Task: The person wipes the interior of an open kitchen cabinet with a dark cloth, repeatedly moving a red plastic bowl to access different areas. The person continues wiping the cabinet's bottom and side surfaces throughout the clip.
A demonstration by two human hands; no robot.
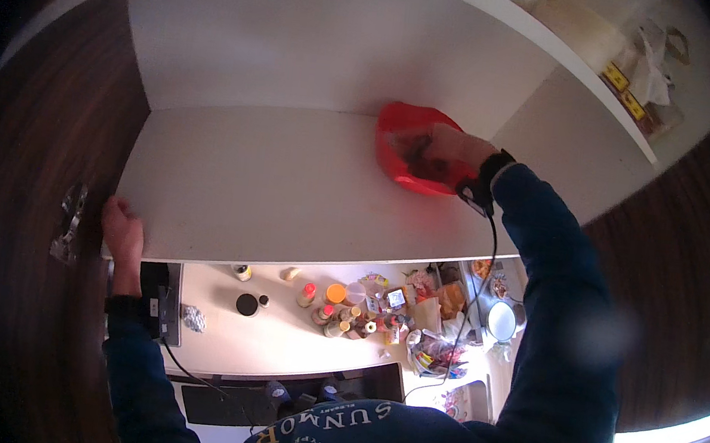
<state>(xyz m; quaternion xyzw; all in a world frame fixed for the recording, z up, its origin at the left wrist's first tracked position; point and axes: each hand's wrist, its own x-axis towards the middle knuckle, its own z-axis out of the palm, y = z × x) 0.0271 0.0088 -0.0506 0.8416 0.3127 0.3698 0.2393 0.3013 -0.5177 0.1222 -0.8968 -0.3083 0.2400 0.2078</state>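
Note:
A white cabinet shelf (246, 184) spreads across the upper middle. On it, right of centre against the back panel, sits a red bowl-shaped thing (392, 130), with a reddish reflection beside it. My right hand (453, 150) reaches into it, palm down; its fingers are hidden and blurred over something dark inside. A black band with a cable is on that wrist. Over at the shelf's front left corner, my left hand (123, 227) is closed around the edge, next to the dark wood side panel. Nothing else shows in it.
Below the shelf, a white counter (289, 353) bears several bottles and jars (340, 319), a black round lid (247, 304) and crumpled foil (193, 319). A sink (475, 398) lies at the lower right. Packets (624, 90) sit on the upper shelf. Cables hang from both wrists.

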